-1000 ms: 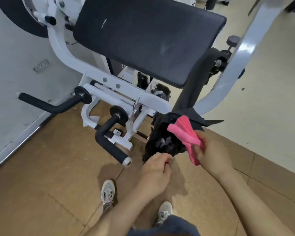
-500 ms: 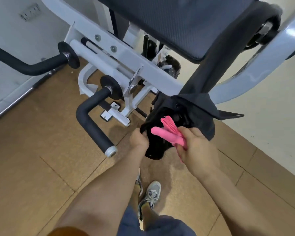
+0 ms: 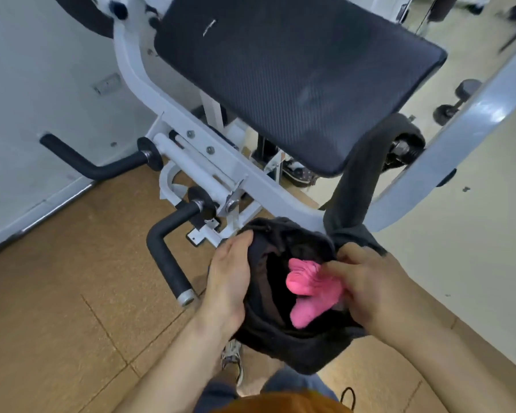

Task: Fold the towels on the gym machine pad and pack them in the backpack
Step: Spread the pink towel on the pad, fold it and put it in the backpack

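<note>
The folded pink towel has gone from outside the black fabric backpack to inside its mouth. A second ago it was held up beside the backpack's upper rim, and half a second ago it was crossing that rim. Now its leading end sits low in the dark opening, while its trailing end is level with the rim on the backpack's right side.

The right hand grips that trailing end, its fingers curled round the cloth and pressing it inward. The left hand has moved from the backpack's near edge to its left rim. Its fingers are hooked over the fabric there and pull the opening wide.

The backpack hangs by its dark strap from the white machine frame, just below the near corner of the dark padded gym machine pad.

This means the folding of this towel is done and its packing is nearly finished. The towel probably needs one more push down before the right hand can let go. I see no other towel on the pad above the backpack, so this could be the last one.
</note>
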